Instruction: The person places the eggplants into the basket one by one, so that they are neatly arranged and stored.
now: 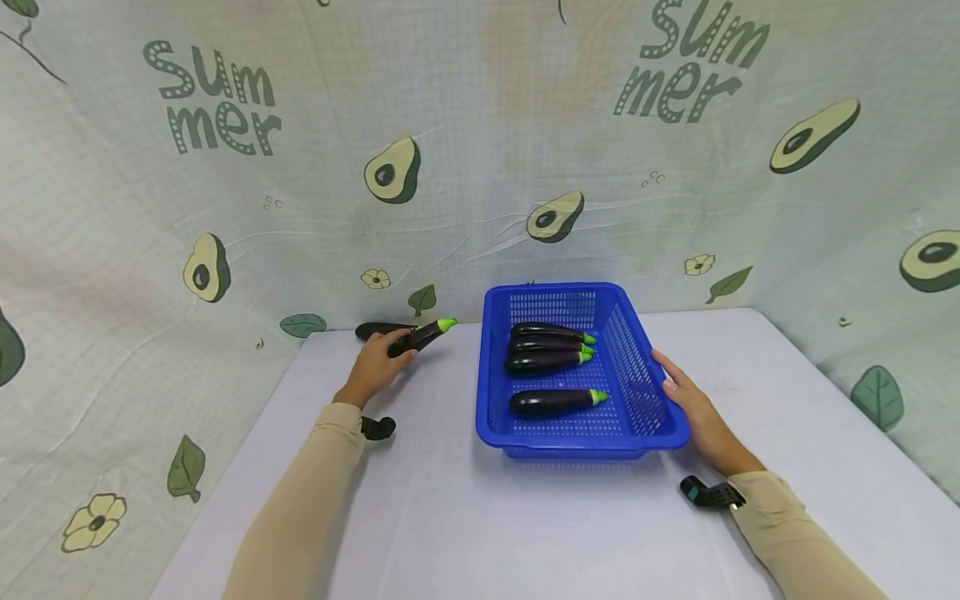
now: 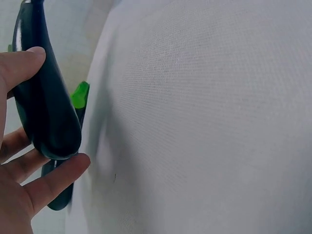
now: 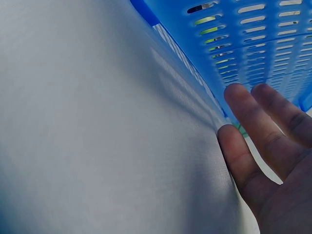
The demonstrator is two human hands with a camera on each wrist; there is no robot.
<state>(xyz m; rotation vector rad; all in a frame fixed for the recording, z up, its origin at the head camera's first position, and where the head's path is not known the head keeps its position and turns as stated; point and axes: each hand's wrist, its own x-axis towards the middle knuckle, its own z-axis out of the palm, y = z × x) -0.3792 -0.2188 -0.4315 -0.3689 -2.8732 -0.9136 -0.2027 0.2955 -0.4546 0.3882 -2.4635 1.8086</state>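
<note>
In the head view, my left hand [image 1: 378, 364] holds a dark purple eggplant [image 1: 422, 337] above the table's far left, its green stem end pointing right. The left wrist view shows the thumb across the held eggplant [image 2: 46, 102] and fingers around its rounded end. Behind it lies another eggplant [image 1: 378, 329], partly covered by the hand. My right hand [image 1: 701, 417] touches the right side of a blue plastic basket [image 1: 495, 417]. In the right wrist view, its nearly straight fingers [image 3: 253, 119] reach to the slotted outer wall. Several eggplants [image 1: 551, 402] lie crosswise in the basket.
A white cloth covers the table [image 1: 420, 517]. Behind it hangs a curtain [image 1: 465, 100] printed with avocados, leaves and lettering, meeting the table's back edge. Black straps with small devices sit at the left wrist [image 1: 377, 428] and right wrist [image 1: 711, 493].
</note>
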